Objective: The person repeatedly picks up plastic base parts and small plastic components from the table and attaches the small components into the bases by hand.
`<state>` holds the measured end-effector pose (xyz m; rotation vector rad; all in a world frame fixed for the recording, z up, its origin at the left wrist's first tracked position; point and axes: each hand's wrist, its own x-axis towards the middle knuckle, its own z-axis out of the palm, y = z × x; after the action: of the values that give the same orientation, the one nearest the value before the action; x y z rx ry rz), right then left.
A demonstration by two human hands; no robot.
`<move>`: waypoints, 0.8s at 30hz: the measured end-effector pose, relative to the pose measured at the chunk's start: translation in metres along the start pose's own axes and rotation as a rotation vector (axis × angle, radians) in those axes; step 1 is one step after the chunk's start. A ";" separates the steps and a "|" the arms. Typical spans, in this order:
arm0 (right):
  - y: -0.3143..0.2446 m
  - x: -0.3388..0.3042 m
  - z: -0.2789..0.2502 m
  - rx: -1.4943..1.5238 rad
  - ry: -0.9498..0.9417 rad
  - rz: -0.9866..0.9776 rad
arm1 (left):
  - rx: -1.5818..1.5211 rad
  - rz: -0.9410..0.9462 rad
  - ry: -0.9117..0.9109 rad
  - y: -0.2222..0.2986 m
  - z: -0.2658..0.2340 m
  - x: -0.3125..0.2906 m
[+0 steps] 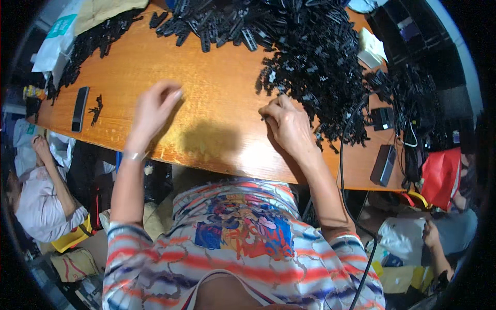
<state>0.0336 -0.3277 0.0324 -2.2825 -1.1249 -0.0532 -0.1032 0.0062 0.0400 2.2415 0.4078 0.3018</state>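
My left hand [153,109] hovers over the bare wooden tabletop [206,103], fingers loosely curled, with nothing visible in it. My right hand [287,125] rests on the table at the near edge of a big heap of small black plastic parts [315,57]. Its fingertips pinch at a small black piece at the heap's edge; whether it is gripped is hard to tell. More long black pieces [206,28] lie spread along the far side of the table.
A dark phone [80,108] and a small black part [96,109] lie at the table's left. A second phone [383,164], a black cable [343,139] and tangled cords sit right. A red bag [440,175] stands right. People sit at lower left [41,196] and lower right [439,243].
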 end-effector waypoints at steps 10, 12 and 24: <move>-0.018 -0.003 0.009 0.200 -0.079 0.099 | 0.359 -0.106 0.322 0.001 0.081 0.168; -0.016 -0.002 0.016 0.254 -0.064 0.067 | 0.307 -0.111 0.302 -0.002 0.080 0.164; -0.055 0.039 0.017 0.513 0.134 0.185 | -1.150 -0.231 -0.119 0.054 0.067 0.022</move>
<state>0.0149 -0.2653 0.0557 -1.8785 -0.7478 0.1383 -0.0497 -0.0648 0.0410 1.0692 0.3026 0.1963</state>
